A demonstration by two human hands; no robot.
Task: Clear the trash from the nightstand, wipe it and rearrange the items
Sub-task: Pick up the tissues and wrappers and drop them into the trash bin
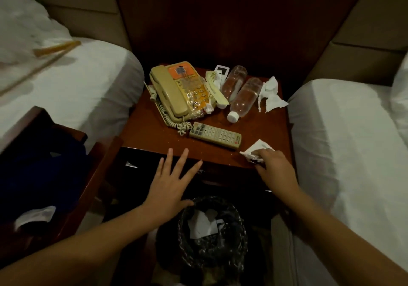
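The clearing has only just got going, I'd say. At lower left of centre the left hand (171, 183) hangs flat over the front edge of the nightstand (154, 131), fingers spread wide, holding nothing. Just below it, at bottom centre, a bin with a black liner (212, 237) already has a few pale scraps of paper in it, so some trash looks binned.

Above, in the middle of the frame, the beige telephone (174, 91) sits at the nightstand's back left with a crinkled clear wrapper (196, 102) lying over its keypad. In front of it lies the remote control (215, 136). Right of the telephone there are paper sachets (213, 82), then two clear plastic bottles (239, 93) on their sides, touching each other, then a crumpled tissue (270, 95) near the back right corner. All of that is still to go.

At the front right corner the right hand (274, 166) is closed over a crumpled white wrapper (254, 152), which rests on the wood. Specks dot the surface; wiping and tidying look not yet begun.
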